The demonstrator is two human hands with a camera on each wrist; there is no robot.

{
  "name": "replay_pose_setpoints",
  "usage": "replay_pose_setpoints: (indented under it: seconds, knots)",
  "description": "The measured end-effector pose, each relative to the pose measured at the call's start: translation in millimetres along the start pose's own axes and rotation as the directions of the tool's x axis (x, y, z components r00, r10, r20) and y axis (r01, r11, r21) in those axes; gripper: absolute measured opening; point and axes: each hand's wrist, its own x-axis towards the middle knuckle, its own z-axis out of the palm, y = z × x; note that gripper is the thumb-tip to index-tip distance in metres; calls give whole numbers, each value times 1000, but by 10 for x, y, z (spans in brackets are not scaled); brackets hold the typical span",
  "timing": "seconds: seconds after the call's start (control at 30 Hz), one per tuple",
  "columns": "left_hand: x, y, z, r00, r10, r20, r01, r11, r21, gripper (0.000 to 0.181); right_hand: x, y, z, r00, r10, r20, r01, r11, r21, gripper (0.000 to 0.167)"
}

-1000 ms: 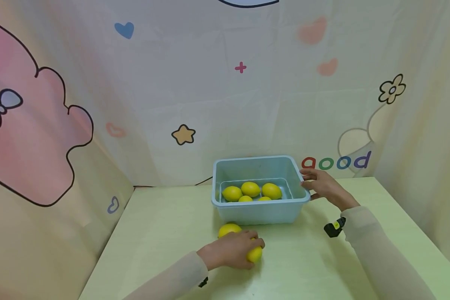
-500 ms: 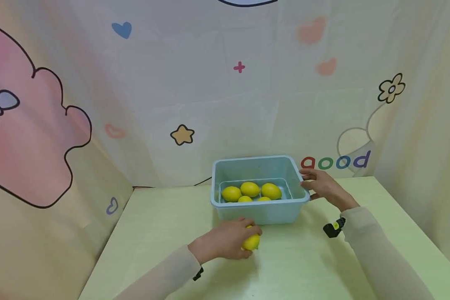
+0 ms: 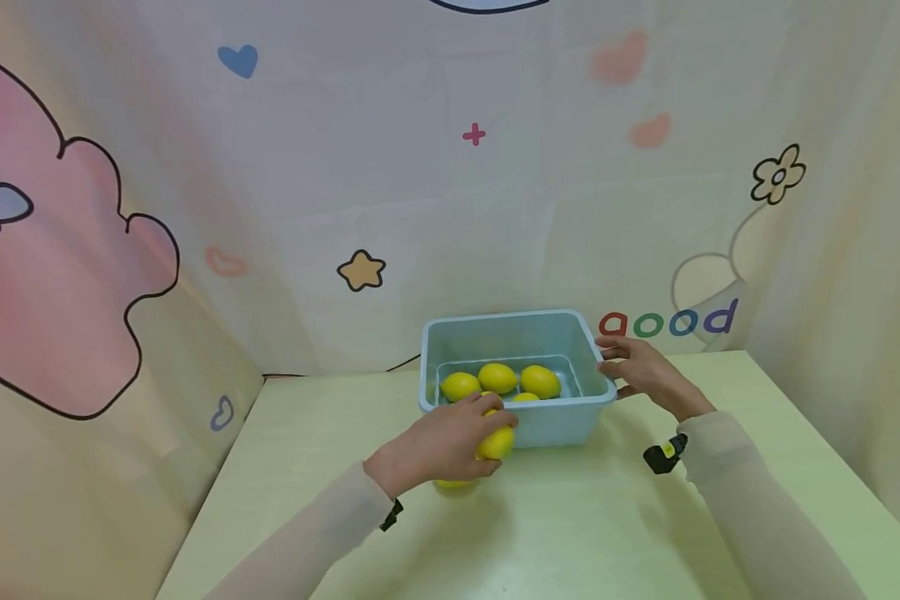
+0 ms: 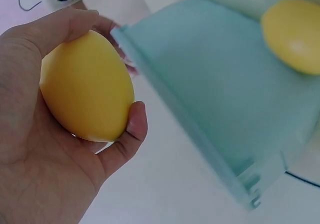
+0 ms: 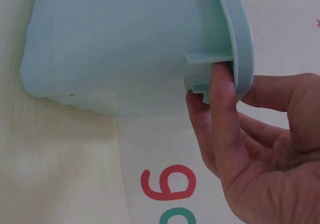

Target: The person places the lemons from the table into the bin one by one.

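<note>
My left hand (image 3: 442, 437) holds a yellow lemon (image 3: 495, 443) just in front of a light blue plastic bin (image 3: 558, 425), near its front rim. In the left wrist view the fingers curl round this lemon (image 4: 90, 89), with the bin's rim close beside it. Several lemons (image 3: 540, 382) lie inside the bin, partly hidden by its front wall and my left hand. Another lemon (image 3: 452, 483) sits on the table, mostly covered by that hand. My right hand (image 3: 651, 377) grips the bin's right rim; in the right wrist view its fingers (image 5: 224, 99) are under the lip.
The bin stands on a pale wooden table (image 3: 322, 433), close to the back edge. A printed curtain (image 3: 420, 183) hangs behind and along the sides. A thin dark cord (image 3: 403, 363) shows at the bin's back left.
My left hand has lifted a lemon off the table and moved it up and forward to the bin's front rim. The right hand keeps its hold on the bin, which stays put.
</note>
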Motion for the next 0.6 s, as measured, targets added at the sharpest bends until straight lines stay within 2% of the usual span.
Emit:
replay_pose_setpoints:
  seconds: [0.17,0.37,0.6]
  knots:
    - [48,-50,-143,999,-19,-30,19,1000,-24,52,9,5,11,1000,6,-4,-6,1000,-1,63]
    - [111,-99,-343,998,-60,-33,57,996,-69,50,7,14,7,1000,-4,-3,4,1000,6,64]
    - [184,-149,-549,996,-47,-73,42,997,-59,48,1,12,-1,1000,-13,-2,13,1000,9,63]
